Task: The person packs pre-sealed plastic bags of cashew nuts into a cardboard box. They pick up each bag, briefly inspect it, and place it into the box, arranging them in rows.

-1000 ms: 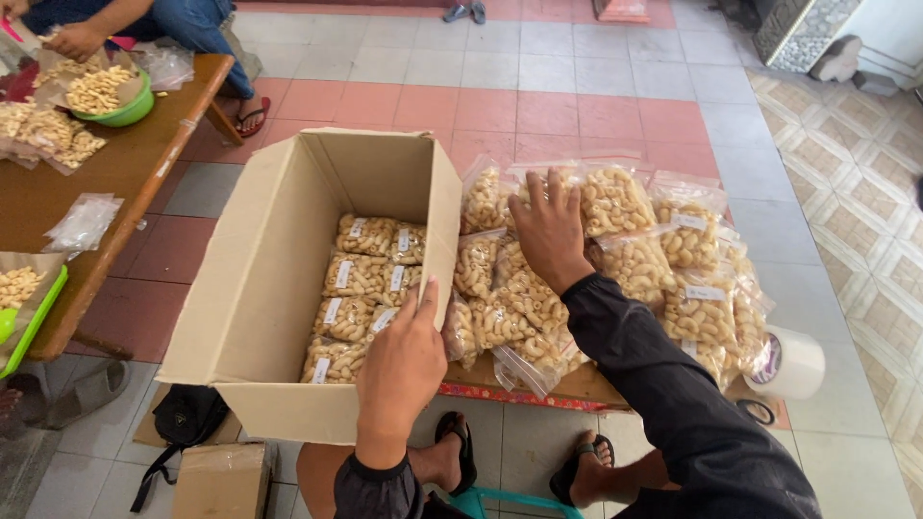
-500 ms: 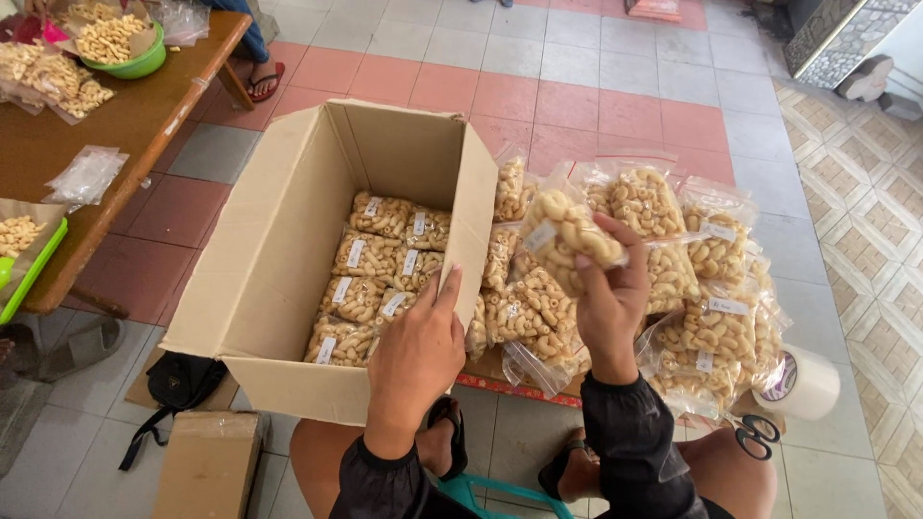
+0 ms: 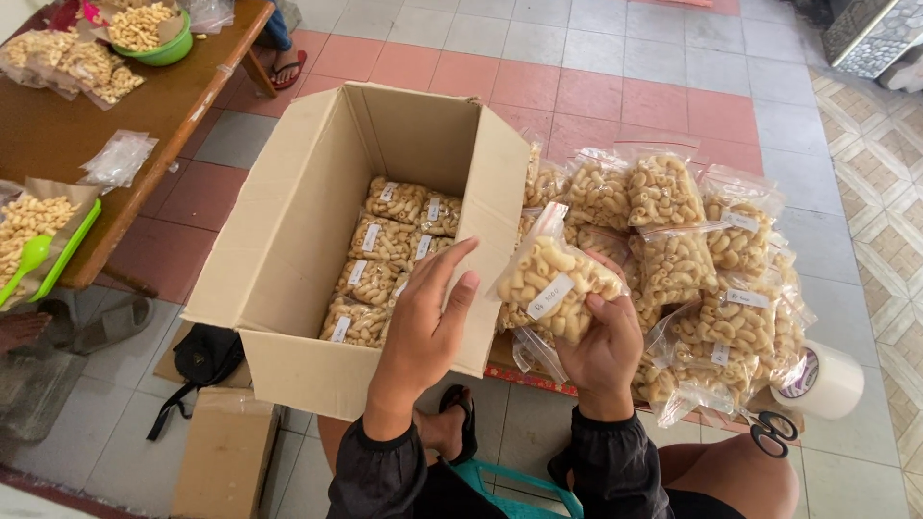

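Beside cardboard box [image 3: 288, 240]: my right hand [image 3: 601, 351] grips macaroni snack bag [image 3: 548, 288] from below; left hand [image 3: 428, 327] open, fingers spread, reaching toward bag.

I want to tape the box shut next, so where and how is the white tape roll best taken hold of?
Likely from above, fingers across its outer white band. The tape roll lies at the right end of the pile of snack bags, its open core facing left toward them, so the curved band is the free, exposed part. The scissors lie just in front, so avoid coming in low from there.

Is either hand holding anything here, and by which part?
The right hand holds a clear snack bag from beneath, at its lower end. The left hand holds nothing.
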